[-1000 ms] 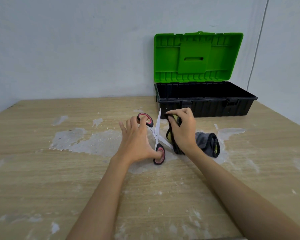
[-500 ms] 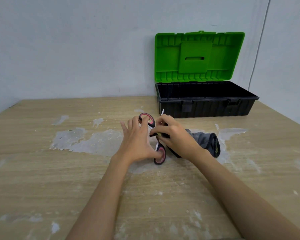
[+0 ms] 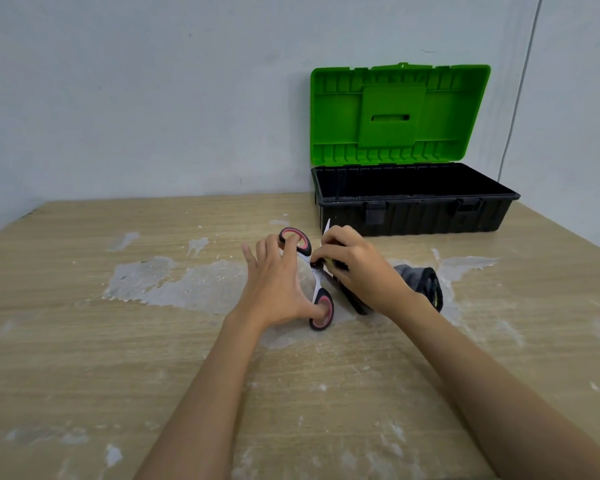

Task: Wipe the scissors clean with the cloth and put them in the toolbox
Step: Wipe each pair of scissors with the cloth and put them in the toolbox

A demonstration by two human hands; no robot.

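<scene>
1. Black-handled scissors with pink-lined finger loops and pale metal blades (image 3: 315, 276) lie spread open on the light wooden table (image 3: 84, 341), near its middle, in front of the toolbox and apart from it.
2. The left hand (image 3: 274, 289) holds the scissors by their handles: its thumb sits in the near loop (image 3: 322, 309) and a finger is hooked into the far loop (image 3: 296, 240), while the other fingers are stretched out, loosely spread.
3. The right hand (image 3: 355, 268) is curled round a dark grey cloth with black and yellow-green edging (image 3: 421, 282), pinching a fold of it against the scissors just beside the pivot.
4. One blade tip (image 3: 327, 226) pokes up past the right hand's knuckles, pointing toward the toolbox; the rest of that blade is hidden by the fingers.
5. The loose part of the cloth trails on the table behind the right wrist.
6. A black plastic toolbox with a bright green lid (image 3: 416, 209) stands at the far right of the table, against the pale wall (image 3: 136, 98).
7. Its lid is raised upright and its black tub is open; what I can see of the inside is dark and bare.
8. Whitish, flaky patches (image 3: 174, 282) mark the tabletop, the largest one spreading under and to the left of both hands.
9. Both forearms are bare and reach in from the bottom edge.
</scene>
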